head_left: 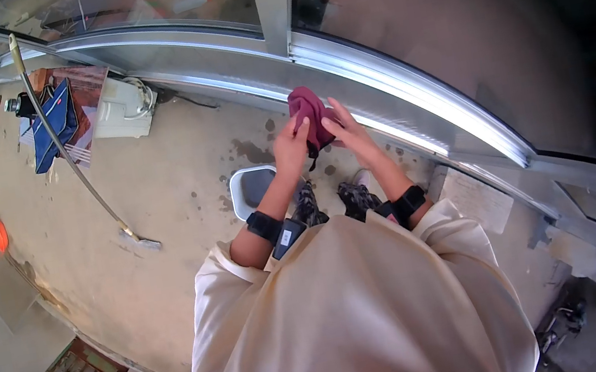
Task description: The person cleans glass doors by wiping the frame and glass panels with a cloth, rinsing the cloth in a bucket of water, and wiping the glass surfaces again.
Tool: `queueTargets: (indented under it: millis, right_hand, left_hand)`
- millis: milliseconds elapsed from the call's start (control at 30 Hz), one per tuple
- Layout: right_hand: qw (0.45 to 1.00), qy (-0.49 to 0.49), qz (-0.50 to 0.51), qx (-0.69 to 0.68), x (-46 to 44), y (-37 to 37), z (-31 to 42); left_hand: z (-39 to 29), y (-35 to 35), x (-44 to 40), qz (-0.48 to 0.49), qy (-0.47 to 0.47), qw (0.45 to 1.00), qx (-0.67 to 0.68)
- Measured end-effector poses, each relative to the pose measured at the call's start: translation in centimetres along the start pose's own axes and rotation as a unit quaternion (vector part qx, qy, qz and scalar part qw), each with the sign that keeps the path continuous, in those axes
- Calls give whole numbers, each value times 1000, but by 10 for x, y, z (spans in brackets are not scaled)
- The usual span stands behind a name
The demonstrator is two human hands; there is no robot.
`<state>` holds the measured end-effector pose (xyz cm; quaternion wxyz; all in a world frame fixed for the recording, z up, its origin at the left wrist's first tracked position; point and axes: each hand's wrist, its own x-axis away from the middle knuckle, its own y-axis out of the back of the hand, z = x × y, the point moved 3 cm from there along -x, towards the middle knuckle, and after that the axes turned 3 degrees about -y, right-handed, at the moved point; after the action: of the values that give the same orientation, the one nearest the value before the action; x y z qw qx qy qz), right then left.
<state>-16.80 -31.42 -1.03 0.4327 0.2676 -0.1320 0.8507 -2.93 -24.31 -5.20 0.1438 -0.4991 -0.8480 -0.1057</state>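
Note:
A dark red cloth (310,114) is bunched up between my two hands, in front of the window frame. My left hand (291,142) grips its left side, thumb against the fabric. On the other side my right hand (349,130) holds the cloth with the thumb, its other fingers partly spread. A dark strip hangs from the cloth's lower edge. Below and left of my left hand, a grey bucket (239,196) with a pale rim stands on the floor, its inside dark grey.
A long-handled squeegee or brush (79,171) leans at the left. Behind it are a blue bag (59,125) and a white container (123,109). An orange object (0,235) lies far left. Metal window frames (409,98) run across the front. People are at the far upper left.

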Motion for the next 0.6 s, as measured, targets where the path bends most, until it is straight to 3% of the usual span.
queueTargets:
  millis: [67,133,200,267,367,400,467,500,533,600]
  right_hand:
    - [999,-20,5,-50,-10,-21,-6]
    - [993,-7,27,-119,-22,-28,-8]
    - [970,29,31,-238,-42,-29,-15]
    - [940,-28,57,-336,-47,-20,2]
    - [907,16,1,-422,-77,-10,35]
    - [856,-16,21,-516,-103,-6,33]
    - [781,-46,-70,-618,-119,-2,62]
    - [737,-49,-42,-672,-143,2,56]
    - [724,-23,-60,-687,-141,1,66]
    - [613,-56,41,-787,-155,7,56]
  left_hand:
    - [-10,0,6,39,2,999,3]
    - [-24,4,18,48,42,993,100]
    - [-38,17,32,75,-18,995,66]
    - [-54,35,49,40,-90,993,68]
    - [-58,76,65,-43,-93,994,40]
    - [-53,88,68,-61,-72,995,38]
    - [-41,106,78,-86,-40,995,27]
    - [-34,111,83,-88,-30,995,21]
    - [-30,114,87,-73,-25,997,18]
    - [-21,112,93,-91,19,996,-20]
